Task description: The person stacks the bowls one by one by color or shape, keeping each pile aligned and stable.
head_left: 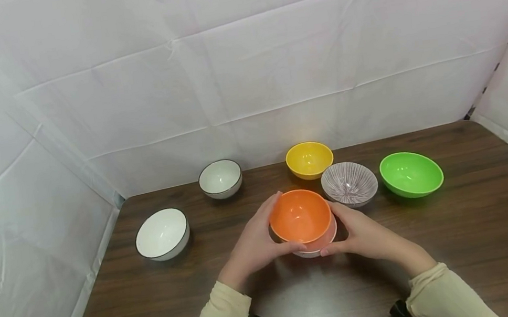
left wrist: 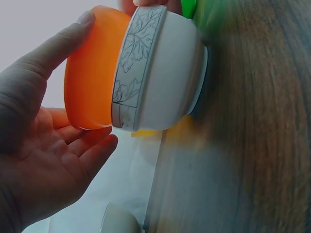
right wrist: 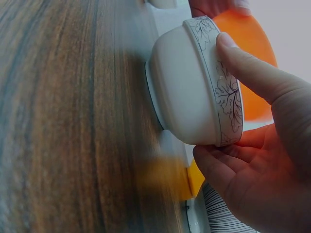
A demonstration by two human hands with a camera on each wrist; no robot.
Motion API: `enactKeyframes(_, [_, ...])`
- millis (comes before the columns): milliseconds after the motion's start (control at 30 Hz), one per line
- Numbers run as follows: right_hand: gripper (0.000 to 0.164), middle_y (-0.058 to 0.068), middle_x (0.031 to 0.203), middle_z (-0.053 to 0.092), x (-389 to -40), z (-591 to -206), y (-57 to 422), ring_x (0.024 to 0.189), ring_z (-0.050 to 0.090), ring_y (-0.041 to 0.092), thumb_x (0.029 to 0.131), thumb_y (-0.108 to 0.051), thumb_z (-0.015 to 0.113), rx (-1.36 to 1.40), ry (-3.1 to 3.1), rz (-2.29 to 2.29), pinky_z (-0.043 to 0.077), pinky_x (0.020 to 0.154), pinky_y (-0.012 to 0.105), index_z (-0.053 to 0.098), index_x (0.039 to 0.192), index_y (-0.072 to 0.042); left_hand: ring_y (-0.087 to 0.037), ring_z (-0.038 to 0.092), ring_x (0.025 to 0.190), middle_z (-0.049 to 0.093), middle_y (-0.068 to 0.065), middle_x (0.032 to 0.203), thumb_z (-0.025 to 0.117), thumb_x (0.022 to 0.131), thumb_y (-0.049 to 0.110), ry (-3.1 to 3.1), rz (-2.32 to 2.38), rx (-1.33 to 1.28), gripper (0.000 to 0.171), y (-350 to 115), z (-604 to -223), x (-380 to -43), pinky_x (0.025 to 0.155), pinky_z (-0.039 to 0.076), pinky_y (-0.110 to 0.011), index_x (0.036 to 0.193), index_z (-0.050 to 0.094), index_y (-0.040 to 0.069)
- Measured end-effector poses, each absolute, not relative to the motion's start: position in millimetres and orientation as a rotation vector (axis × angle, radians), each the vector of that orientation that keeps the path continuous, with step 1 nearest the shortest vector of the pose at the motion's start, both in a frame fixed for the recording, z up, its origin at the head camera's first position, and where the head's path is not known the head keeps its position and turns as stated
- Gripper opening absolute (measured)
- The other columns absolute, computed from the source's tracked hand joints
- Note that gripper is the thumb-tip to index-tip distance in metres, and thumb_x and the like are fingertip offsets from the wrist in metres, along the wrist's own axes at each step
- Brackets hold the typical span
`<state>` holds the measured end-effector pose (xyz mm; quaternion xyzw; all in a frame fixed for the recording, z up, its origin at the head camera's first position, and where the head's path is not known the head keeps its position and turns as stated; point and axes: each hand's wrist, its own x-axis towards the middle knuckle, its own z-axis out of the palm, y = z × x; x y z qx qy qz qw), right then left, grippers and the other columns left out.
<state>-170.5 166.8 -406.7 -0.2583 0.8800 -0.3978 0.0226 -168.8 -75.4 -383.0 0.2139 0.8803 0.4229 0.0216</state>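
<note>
My left hand (head_left: 256, 240) grips an orange bowl (head_left: 300, 217) between the thumb and the fingers. Right beneath it is a white bowl (right wrist: 182, 85) with a leaf-pattern band, mostly covered by the orange one in the head view. My right hand (head_left: 360, 230) holds this white bowl, its thumb on the patterned band and its fingers on the far side. In the left wrist view the orange bowl (left wrist: 95, 68) sits at the white bowl's mouth; how deep it goes inside is hidden. Whether the white bowl's base touches the table I cannot tell.
Behind the hands stand a yellow bowl (head_left: 310, 160) and a striped bowl (head_left: 349, 183), with a green bowl (head_left: 411, 174) to the right. Two dark-rimmed white bowls, one nearer (head_left: 162, 235) and one farther (head_left: 220, 179), stand left on the brown table (head_left: 158, 307). White sheets (head_left: 272, 71) hang around it.
</note>
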Motion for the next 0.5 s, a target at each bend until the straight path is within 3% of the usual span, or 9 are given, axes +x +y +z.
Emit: enactKeyframes(500, [0.099,0.015,0.141,0.049,-172.4,-409.0,168.0,0.128,0.045,0.03,0.065,-0.046,0.083,-0.815,2.678,-1.29,0.038,0.106,0.06,0.038,0.143,-0.004,-0.024,0.039,0.133,0.032,-0.004,0.155,0.084,0.063,0.049,2.715,1.206,0.626,0.11,-70.6,-386.4,-167.1,0.105,0.044,-0.051,0.151,0.027,0.015])
